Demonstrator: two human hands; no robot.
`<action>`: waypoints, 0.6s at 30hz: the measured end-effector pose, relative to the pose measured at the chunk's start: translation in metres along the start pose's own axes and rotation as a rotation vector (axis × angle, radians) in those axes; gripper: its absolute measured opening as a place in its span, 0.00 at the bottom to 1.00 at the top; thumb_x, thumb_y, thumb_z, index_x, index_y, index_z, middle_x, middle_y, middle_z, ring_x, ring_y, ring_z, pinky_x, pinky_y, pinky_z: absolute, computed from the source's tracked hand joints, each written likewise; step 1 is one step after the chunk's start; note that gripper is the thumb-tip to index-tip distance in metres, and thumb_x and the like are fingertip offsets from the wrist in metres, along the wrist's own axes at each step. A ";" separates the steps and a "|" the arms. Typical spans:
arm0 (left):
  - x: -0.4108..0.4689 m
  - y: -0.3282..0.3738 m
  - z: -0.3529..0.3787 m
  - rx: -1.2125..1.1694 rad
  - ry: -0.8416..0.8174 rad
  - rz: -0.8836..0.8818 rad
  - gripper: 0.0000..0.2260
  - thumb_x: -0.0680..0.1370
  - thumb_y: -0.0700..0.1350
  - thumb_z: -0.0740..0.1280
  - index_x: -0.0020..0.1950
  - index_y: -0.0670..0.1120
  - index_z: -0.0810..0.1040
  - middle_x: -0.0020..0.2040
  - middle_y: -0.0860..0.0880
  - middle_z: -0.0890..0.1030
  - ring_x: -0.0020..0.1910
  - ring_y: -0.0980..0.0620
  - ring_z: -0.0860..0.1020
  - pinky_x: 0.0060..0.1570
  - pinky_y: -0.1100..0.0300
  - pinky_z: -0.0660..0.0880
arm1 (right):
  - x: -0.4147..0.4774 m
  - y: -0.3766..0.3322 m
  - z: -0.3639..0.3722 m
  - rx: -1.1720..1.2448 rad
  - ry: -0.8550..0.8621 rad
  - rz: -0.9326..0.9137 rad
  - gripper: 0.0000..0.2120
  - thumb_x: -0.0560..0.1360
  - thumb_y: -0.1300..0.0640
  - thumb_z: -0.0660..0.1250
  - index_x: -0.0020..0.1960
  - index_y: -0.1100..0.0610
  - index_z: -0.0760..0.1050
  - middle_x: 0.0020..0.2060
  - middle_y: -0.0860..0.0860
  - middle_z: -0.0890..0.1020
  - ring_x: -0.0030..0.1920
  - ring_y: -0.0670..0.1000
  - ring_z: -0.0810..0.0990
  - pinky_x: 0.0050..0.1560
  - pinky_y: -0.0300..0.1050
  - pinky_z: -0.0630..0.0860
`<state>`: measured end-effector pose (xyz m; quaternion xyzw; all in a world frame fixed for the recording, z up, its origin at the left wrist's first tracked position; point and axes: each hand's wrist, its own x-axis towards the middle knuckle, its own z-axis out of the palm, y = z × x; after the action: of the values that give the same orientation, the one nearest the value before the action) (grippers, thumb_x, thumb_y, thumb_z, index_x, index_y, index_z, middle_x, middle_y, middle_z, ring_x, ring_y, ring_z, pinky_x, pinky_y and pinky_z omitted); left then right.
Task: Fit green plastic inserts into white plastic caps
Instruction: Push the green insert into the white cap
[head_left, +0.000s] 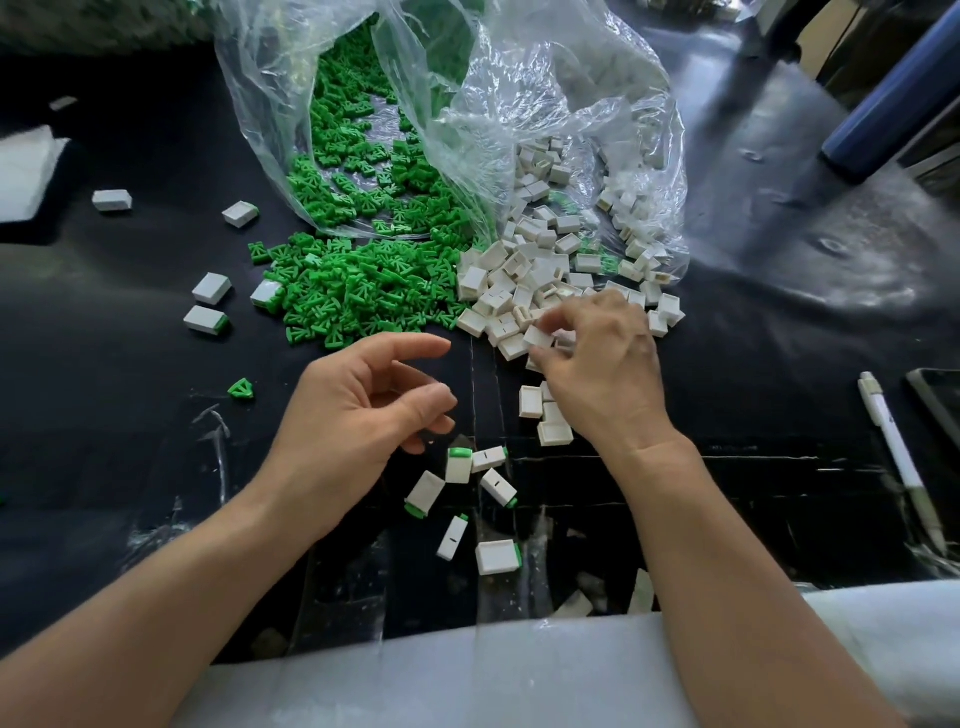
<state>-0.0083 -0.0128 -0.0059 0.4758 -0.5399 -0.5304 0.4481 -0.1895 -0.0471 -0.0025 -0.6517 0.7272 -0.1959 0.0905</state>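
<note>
The right hand (597, 364) pinches 1 cap (537, 336) at the cap pile's (498, 280) near edge, frame centre. The left hand (363, 415), loosely curled and empty, is nearer the inserts (358, 296), just above it.

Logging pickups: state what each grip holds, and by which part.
Right grip pinches a cap by its opposite edges, thumb on the near side and fingertips on the far side. Left grip holds nothing, fingers loosely curled.
</note>
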 end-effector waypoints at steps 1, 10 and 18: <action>0.000 0.000 0.000 -0.009 0.008 -0.006 0.13 0.72 0.35 0.69 0.48 0.53 0.80 0.36 0.48 0.83 0.34 0.52 0.83 0.29 0.67 0.74 | 0.000 0.000 0.000 0.025 0.026 -0.016 0.09 0.74 0.54 0.68 0.53 0.54 0.77 0.54 0.53 0.75 0.59 0.52 0.68 0.57 0.41 0.62; 0.008 -0.001 -0.007 0.098 0.144 0.007 0.13 0.72 0.36 0.70 0.46 0.55 0.79 0.38 0.55 0.83 0.36 0.56 0.81 0.27 0.70 0.72 | -0.013 -0.021 0.004 0.425 -0.034 -0.218 0.07 0.71 0.63 0.70 0.49 0.60 0.77 0.40 0.48 0.76 0.41 0.47 0.75 0.45 0.34 0.70; 0.008 0.000 -0.005 0.002 0.116 -0.036 0.11 0.67 0.42 0.73 0.47 0.52 0.79 0.35 0.54 0.83 0.33 0.59 0.80 0.29 0.68 0.75 | -0.023 -0.031 0.011 0.545 -0.158 -0.424 0.11 0.68 0.66 0.72 0.49 0.64 0.76 0.40 0.49 0.76 0.38 0.42 0.73 0.42 0.27 0.70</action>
<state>-0.0040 -0.0213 -0.0061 0.5157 -0.5048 -0.5095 0.4686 -0.1541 -0.0286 -0.0024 -0.7532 0.4876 -0.3462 0.2742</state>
